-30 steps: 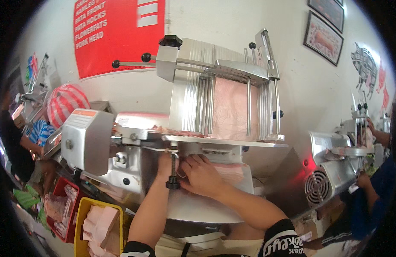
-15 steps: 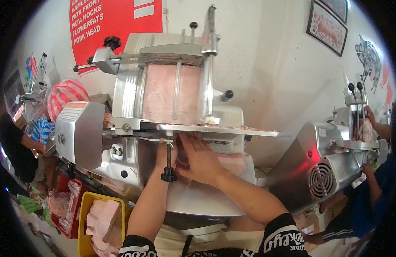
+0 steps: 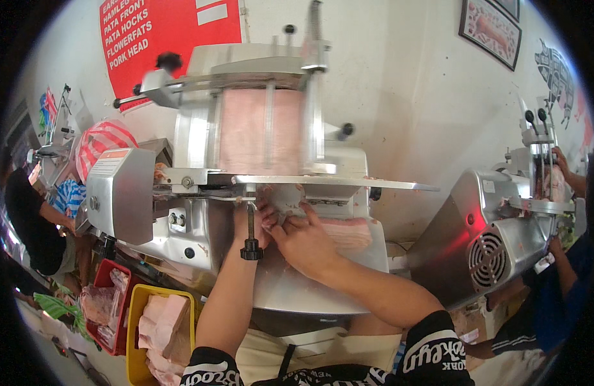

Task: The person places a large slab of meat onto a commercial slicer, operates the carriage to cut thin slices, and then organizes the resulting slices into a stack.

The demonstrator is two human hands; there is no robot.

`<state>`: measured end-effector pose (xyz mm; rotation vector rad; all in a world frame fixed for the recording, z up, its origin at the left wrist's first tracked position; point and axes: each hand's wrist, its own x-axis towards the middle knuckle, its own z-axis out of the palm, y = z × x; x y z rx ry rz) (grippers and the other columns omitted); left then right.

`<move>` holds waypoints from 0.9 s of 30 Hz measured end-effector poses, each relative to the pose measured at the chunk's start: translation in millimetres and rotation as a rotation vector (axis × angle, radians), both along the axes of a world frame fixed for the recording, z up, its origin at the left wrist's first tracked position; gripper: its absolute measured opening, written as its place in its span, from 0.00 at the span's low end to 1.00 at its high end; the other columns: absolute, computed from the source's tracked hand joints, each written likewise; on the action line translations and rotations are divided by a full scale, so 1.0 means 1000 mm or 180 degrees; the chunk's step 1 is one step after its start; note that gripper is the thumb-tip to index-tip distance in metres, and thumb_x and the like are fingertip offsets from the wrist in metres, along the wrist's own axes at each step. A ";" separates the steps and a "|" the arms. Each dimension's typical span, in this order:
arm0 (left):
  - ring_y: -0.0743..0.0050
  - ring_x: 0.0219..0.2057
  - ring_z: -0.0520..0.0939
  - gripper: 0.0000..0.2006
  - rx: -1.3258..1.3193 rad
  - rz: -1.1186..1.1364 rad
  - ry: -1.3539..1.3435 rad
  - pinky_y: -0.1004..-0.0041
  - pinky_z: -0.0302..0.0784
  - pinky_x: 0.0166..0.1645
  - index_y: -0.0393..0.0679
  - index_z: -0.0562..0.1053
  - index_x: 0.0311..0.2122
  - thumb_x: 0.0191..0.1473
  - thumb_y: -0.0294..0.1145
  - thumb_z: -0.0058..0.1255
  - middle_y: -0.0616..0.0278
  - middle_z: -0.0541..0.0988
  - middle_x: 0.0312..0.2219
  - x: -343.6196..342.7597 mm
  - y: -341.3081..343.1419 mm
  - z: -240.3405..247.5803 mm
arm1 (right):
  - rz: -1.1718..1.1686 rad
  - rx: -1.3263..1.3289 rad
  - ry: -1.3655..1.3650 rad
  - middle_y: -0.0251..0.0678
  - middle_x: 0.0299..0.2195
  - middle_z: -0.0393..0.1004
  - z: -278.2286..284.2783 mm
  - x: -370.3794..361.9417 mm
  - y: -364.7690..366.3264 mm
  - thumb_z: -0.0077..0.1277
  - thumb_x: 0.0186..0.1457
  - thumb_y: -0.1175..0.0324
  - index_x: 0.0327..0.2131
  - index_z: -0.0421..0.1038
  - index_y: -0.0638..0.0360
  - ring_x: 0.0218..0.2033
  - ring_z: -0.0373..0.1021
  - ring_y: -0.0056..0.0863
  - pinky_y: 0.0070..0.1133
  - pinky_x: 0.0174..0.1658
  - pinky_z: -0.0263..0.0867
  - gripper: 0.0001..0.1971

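A metal meat slicer [image 3: 210, 248] stands in front of me, with a wide block of pale pink meat [image 3: 261, 132] held upright on its carriage. Both my hands are below the flat horizontal blade. My left hand [image 3: 263, 215] has curled fingers, partly hidden by a black-knobbed screw [image 3: 251, 249]. Close beside it, my right hand [image 3: 304, 243] is bent toward the left fingertips, its index finger raised. What their fingers hold is too unclear to name. A pale, thin piece [image 3: 284, 198] shows just behind the fingertips. Layered meat slices [image 3: 344, 233] lie right of my right hand.
Lower left stand a yellow crate [image 3: 135, 341] of pale meat and a red crate [image 3: 121, 341] of bagged meat. Another slicer [image 3: 448, 238] is at the right, where a person's hand [image 3: 565, 168] reaches its meat. Another person [image 3: 36, 219] works at the far left.
My hands have drawn back slightly from under the blade, and the right fingers, stretched before, are now bent. The carriage is blurred by motion. My view has shifted a little.
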<state>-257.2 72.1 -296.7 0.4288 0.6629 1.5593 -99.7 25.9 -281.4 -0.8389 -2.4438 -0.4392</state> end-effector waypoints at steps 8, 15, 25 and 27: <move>0.87 0.16 0.58 0.16 0.0081 0.0150 0.0886 0.82 0.55 0.18 0.48 0.72 0.39 0.69 0.47 0.37 0.76 0.62 0.20 -0.004 0.000 -0.003 | 0.0086 -0.0541 0.0033 0.45 0.37 0.76 0.004 -0.001 0.001 0.58 0.49 0.60 0.47 0.68 0.61 0.46 0.72 0.38 0.45 0.65 0.51 0.23; 0.75 0.33 0.75 0.17 0.0018 0.0362 0.1277 0.73 0.72 0.36 0.48 0.72 0.48 0.68 0.48 0.38 0.67 0.76 0.34 -0.014 0.020 -0.035 | -0.0099 -0.1015 0.0825 0.59 0.60 0.58 0.015 -0.002 0.020 0.64 0.44 0.48 0.64 0.47 0.70 0.64 0.56 0.52 0.42 0.67 0.49 0.52; 0.67 0.45 0.77 0.17 0.0527 0.0175 0.0991 0.67 0.73 0.50 0.43 0.71 0.50 0.68 0.44 0.40 0.59 0.77 0.44 0.006 0.007 -0.010 | 0.0032 -0.0423 0.0421 0.48 0.60 0.61 0.011 -0.006 0.015 0.61 0.45 0.59 0.58 0.63 0.63 0.62 0.57 0.47 0.45 0.65 0.52 0.37; 0.67 0.44 0.78 0.16 0.0359 0.0171 0.0979 0.68 0.74 0.49 0.42 0.72 0.49 0.67 0.44 0.42 0.59 0.78 0.43 0.006 0.004 -0.006 | -0.0067 -0.0215 0.0315 0.44 0.57 0.65 0.010 -0.006 0.010 0.61 0.45 0.60 0.56 0.65 0.59 0.61 0.58 0.44 0.45 0.64 0.52 0.34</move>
